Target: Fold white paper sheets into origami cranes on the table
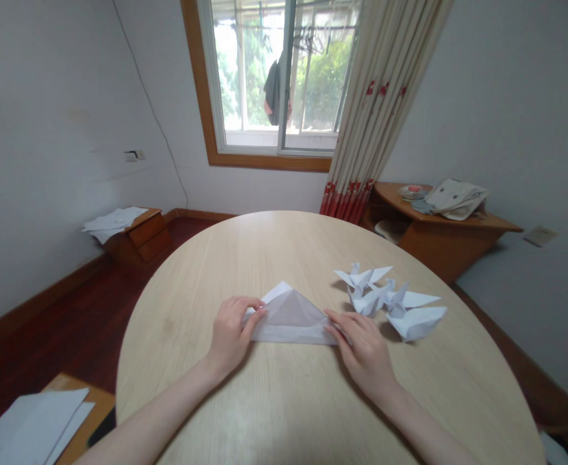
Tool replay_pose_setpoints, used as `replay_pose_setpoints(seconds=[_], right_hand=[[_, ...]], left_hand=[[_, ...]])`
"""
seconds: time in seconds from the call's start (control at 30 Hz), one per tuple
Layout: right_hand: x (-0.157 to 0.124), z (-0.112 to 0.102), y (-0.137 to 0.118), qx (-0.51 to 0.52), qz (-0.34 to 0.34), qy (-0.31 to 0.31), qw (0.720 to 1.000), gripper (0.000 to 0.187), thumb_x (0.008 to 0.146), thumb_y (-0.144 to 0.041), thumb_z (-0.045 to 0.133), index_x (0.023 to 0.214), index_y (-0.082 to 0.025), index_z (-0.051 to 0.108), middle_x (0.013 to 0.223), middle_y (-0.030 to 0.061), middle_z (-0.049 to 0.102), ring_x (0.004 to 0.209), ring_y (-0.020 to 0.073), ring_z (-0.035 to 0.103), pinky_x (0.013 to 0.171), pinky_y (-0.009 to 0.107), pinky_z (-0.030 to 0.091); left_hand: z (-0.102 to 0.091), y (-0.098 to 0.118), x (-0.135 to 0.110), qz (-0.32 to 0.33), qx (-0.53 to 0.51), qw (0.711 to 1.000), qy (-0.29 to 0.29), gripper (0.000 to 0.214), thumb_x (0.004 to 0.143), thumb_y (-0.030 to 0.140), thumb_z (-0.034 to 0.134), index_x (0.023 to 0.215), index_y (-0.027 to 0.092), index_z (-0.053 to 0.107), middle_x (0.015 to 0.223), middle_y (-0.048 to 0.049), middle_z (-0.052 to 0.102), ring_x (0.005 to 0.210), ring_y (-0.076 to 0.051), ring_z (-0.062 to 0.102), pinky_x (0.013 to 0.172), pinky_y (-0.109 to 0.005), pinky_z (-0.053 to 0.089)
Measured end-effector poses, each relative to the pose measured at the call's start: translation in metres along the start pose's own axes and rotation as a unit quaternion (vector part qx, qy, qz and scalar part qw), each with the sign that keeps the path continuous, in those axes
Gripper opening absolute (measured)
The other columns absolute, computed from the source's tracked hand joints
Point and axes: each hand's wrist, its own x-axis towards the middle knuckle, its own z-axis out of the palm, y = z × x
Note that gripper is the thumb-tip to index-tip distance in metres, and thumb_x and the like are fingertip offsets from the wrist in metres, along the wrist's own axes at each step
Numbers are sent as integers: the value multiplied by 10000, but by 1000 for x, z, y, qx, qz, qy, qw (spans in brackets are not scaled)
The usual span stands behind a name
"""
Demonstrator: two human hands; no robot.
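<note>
Paper: a folded white paper (291, 313) lies on the table (284, 400), midway between the left and right edges and well in from the far edge; its peak points to the far edge, its straight fold faces the near side.
Left hand: the left hand (233, 329) pinches the paper's left end between thumb and fingers.
Right hand: the right hand (366, 349) pinches the right end between thumb and forefinger, the other fingers close together.
Cranes: folded white cranes (417, 323) bunch near the right hand, toward the table's right edge.
Beyond the right edge: a desk (494, 223) with a pale bag (458, 197).
Beyond the left edge: a cabinet (151, 236) topped with sheets (114, 219).
Beyond the far edge: a window (252, 77), a curtain (378, 110) at its right.
</note>
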Motion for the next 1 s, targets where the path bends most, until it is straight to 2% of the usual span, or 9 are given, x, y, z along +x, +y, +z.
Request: replay_pose_setpoints(seconds=[0.17, 0.37, 0.47, 0.57, 0.77, 0.83, 0.9, 1.0], right_hand=[[6, -8, -5, 55, -1, -2, 998, 246, 964, -285, 469, 1009, -211, 699, 825, 64, 716, 817, 223, 617, 739, 363, 490], [10, -16, -9, 147, -29, -5, 989, 211, 949, -236, 481, 983, -212, 688, 864, 71, 718, 832, 221, 634, 748, 373, 511], [9, -16, -10, 159, -67, 2, 985, 189, 925, -166, 504, 995, -213, 673, 838, 63, 710, 798, 211, 641, 721, 360, 508], [9, -16, -11, 161, -122, 19, 979, 232, 892, -72, 509, 1023, -206, 647, 834, 55, 701, 768, 193, 631, 686, 330, 495], [10, -19, -12, 156, -159, 8, 975, 229, 874, -26, 478, 977, -179, 613, 810, 54, 677, 761, 184, 600, 683, 313, 469], [11, -20, -13, 164, -154, -8, 974, 188, 885, -49, 479, 940, -177, 606, 791, 50, 667, 745, 182, 586, 675, 312, 458], [11, -20, -13, 183, -140, -31, 973, 153, 911, -99, 469, 891, -178, 599, 756, 44, 652, 716, 179, 572, 661, 313, 450], [11, -19, -14, 215, -122, -62, 967, 221, 958, -177, 408, 845, -178, 598, 716, 42, 636, 681, 176, 562, 636, 312, 444]], left_hand=[[-4, 2, 0, 46, -19, 999, 20, 214, 967, 311, 461, 837, 196, 586, 835, -37, 687, 811, -196, 612, 767, -331, 436], [-8, 4, 0, 86, -41, 995, -12, 347, 995, 335, 359, 804, 193, 612, 781, -57, 690, 759, -195, 610, 731, -335, 440], [-9, 6, 0, 114, -56, 992, -15, 380, 1003, 331, 331, 803, 182, 617, 762, -60, 691, 742, -192, 607, 712, -332, 437], [-9, 6, -1, 141, -72, 987, 7, 374, 1009, 296, 320, 797, 175, 603, 745, -50, 688, 722, -181, 598, 698, -324, 424], [-13, 4, 1, 102, -59, 992, 34, 410, 1000, 330, 311, 749, 179, 598, 718, -54, 683, 698, -185, 601, 698, -340, 427], [-15, 2, 4, 64, -59, 996, 6, 381, 981, 358, 365, 757, 178, 615, 746, -55, 692, 722, -188, 615, 708, -332, 442], [-16, 0, 7, 10, -75, 995, -64, 345, 963, 372, 411, 793, 180, 642, 804, -53, 709, 771, -188, 640, 729, -315, 466], [-14, -5, 11, -48, -83, 981, -168, 292, 946, 361, 444, 878, 195, 675, 923, -43, 728, 889, -193, 662, 812, -310, 482]])
